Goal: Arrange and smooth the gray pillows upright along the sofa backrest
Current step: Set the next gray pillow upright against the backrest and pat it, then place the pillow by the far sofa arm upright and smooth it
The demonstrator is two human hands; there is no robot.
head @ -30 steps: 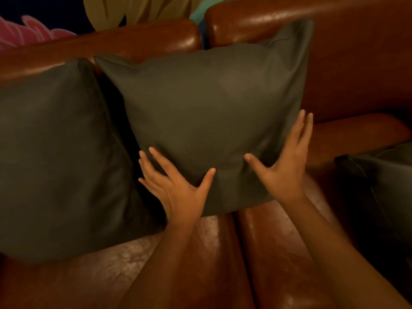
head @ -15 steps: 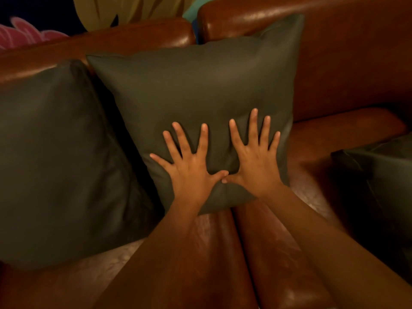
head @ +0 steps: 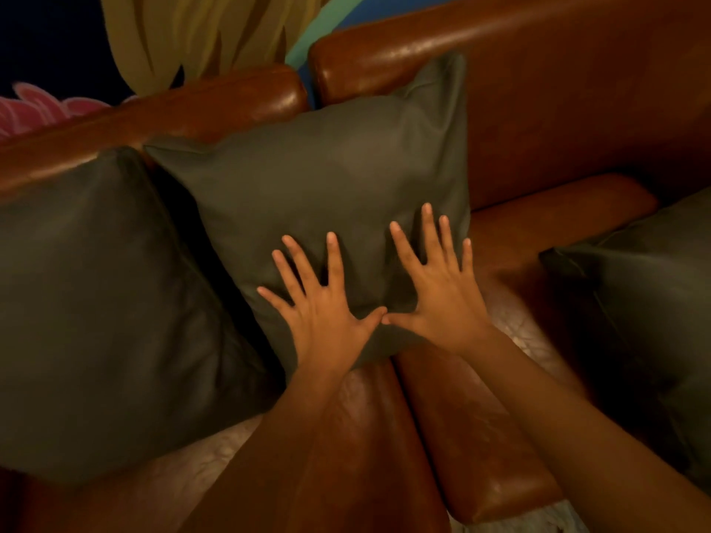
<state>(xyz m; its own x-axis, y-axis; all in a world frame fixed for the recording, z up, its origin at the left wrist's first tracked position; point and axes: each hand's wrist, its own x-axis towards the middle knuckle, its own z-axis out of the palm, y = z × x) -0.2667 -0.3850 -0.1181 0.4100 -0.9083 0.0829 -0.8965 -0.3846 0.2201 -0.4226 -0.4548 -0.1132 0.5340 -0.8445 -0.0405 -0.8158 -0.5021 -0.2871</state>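
Note:
The middle gray pillow [head: 327, 194] stands upright against the brown leather sofa backrest [head: 558, 109]. My left hand [head: 327, 313] and my right hand [head: 434, 294] lie flat on its lower front, fingers spread, thumbs nearly touching. Neither hand grips anything. A second gray pillow [head: 88, 302] leans upright against the backrest to the left, its edge touching the middle one. A third gray pillow [head: 654, 321] lies at the right edge, partly cut off by the frame.
The brown seat cushions [head: 461, 436] run below my forearms, with a seam between them. Bare backrest and seat show between the middle and right pillows. A painted wall with pink and yellow shapes [head: 200, 28] rises behind the sofa.
My hands came in from the pillow's lower corners to its front centre, thumbs meeting, and then slid slightly upward and right. The pillows stay where they were.

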